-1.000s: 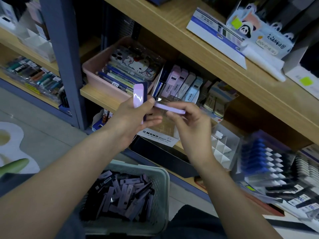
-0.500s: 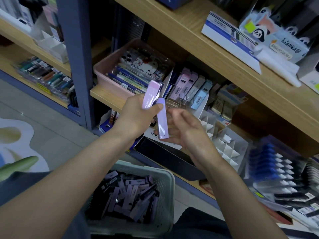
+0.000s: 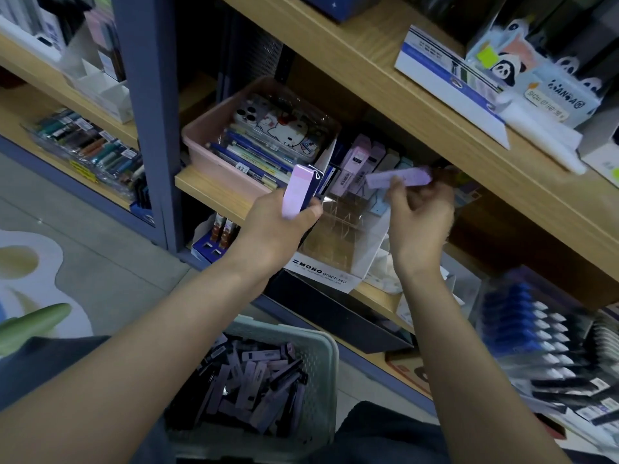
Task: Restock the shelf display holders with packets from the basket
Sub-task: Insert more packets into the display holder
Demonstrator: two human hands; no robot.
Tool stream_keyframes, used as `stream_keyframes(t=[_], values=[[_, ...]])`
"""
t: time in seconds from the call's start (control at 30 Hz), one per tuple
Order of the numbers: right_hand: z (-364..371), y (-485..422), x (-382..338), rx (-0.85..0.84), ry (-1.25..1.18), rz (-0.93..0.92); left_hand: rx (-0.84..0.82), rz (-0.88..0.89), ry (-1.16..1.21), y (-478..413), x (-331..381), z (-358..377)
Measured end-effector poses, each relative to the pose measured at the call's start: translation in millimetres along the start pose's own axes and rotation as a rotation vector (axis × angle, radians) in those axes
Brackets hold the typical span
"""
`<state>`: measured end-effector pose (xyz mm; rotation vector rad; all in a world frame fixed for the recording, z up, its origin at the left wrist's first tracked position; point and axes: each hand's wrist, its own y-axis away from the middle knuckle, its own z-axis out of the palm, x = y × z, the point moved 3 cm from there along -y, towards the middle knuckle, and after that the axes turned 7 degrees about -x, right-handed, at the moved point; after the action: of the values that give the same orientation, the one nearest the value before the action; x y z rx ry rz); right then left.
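Note:
My left hand [image 3: 279,229] grips a small stack of packets [image 3: 299,190], lilac in front and dark blue behind, held upright before the shelf. My right hand [image 3: 418,222] pinches a single lilac packet [image 3: 398,178] and holds it level, up near the row of pastel packets [image 3: 363,162] standing in the clear display holder [image 3: 341,229] marked MONO graph. Below, on my lap, a grey-green basket [image 3: 326,349] holds several purple and black packets [image 3: 254,383].
A pink tray [image 3: 201,139] of pens and a cartoon-cat phone case sits left of the holder. The wooden upper shelf [image 3: 385,92] overhangs closely. White divider holders [image 3: 388,269] and blue pens [image 3: 516,323] lie to the right. A blue upright post [image 3: 147,112] stands left.
My right hand has lifted the single lilac packet away from the left hand's stack, up and right toward the holder's row, turning it level. The left hand kept its stack.

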<state>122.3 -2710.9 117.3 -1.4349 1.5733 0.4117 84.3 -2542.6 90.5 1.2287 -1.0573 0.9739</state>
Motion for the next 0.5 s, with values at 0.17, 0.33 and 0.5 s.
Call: stream_keyframes(t=[0.17,0.33,0.5], values=[[14.3,-12.2,16.7,-0.013,0.073,-0.016,-0.007,-0.047,0.022,-2.8,-4.9,3.5],[19.6,-26.1,20.1,-0.16,0.273,-0.007,-0.002,-0.065,0.013,-4.9,-7.3,5.5],[26.7,-36.4,15.0,-0.242,0.39,0.011,-0.009,-0.074,0.014,-5.1,-7.8,6.5]])
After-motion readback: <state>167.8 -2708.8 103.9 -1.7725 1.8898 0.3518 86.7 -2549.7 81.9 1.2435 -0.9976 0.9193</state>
